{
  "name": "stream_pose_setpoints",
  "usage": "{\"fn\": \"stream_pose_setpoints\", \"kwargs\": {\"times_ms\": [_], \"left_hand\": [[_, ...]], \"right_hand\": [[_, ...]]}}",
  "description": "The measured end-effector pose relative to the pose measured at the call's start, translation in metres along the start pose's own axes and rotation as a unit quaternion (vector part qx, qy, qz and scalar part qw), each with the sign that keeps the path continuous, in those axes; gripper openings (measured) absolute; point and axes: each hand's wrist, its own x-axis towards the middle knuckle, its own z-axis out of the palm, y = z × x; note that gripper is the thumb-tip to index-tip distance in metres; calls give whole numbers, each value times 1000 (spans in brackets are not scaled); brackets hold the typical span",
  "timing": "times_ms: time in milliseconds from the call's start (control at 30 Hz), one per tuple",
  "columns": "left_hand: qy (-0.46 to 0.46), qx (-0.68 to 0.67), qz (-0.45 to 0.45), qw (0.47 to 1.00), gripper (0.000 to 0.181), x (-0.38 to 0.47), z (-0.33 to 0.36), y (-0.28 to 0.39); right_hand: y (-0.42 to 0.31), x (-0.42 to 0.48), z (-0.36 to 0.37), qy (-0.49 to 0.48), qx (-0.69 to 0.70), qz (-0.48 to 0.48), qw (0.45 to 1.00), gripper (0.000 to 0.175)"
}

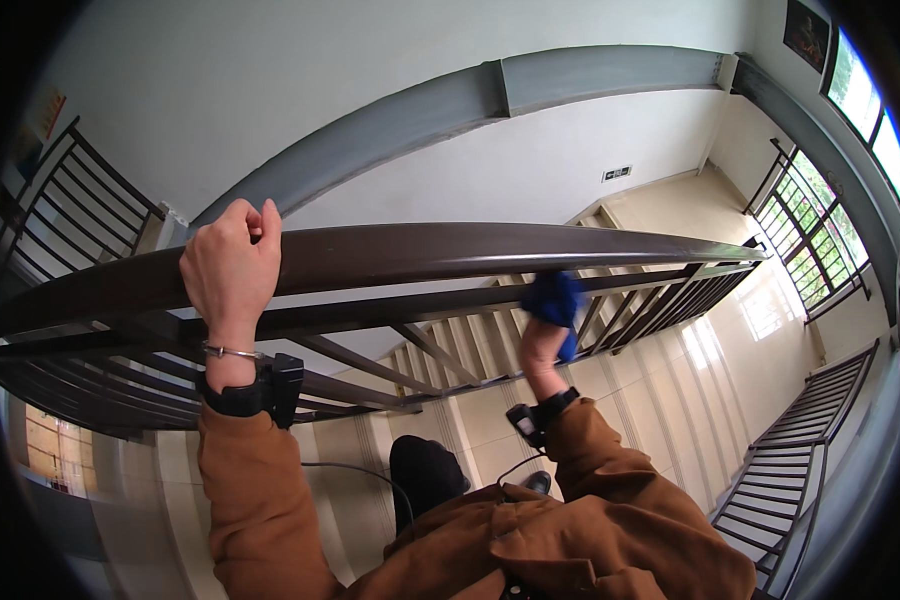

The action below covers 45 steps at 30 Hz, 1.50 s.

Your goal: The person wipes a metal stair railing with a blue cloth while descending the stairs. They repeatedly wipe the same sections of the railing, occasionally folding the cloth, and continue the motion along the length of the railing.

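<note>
The brown handrail (420, 251) of a stair balustrade crosses in front of me. My left hand (232, 259) is curled over its left part, back of the hand upward and thumb at the right. In my right hand (546, 341) is a blue cloth (555, 300), blurred and covering most of the fingers. The cloth is just under the handrail, by the dark bar (457, 295) that runs below it; whether it touches the bar is hard to tell. Both wrists carry black strapped devices.
Tiled steps (637, 397) descend to the right towards a landing (765, 300) with a barred window (810, 225). Past the balustrade, another flight (457, 341) runs along the white wall. A second railing (780, 465) stands at the right. A thin cable (360, 469) hangs near my leg.
</note>
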Motion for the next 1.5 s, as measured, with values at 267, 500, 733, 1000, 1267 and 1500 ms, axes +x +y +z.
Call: {"fn": "stream_pose_setpoints", "kwargs": {"times_ms": [267,500,733,1000,1267,1500], "left_hand": [[-5,8,3,1000,32,1,-2,0],[12,-2,7,1000,32,0,-1,0],[6,6,1,1000,32,2,-2,3],[12,-2,4,1000,32,0,-2,2],[3,15,9,1000,30,-1,-5,-4],[-18,-7,-15,1000,29,1,-3,-9]], "right_hand": [[-87,-59,98,-450,-211,-243,833,26],[-5,-6,53,-253,-224,-250,907,13],[58,104,-71,-265,-425,-111,858,27],[-79,-74,115,-374,-133,-277,875,23],[-78,-58,100,-410,-140,-271,859,60],[75,83,-111,-203,-423,-73,880,46]]}}
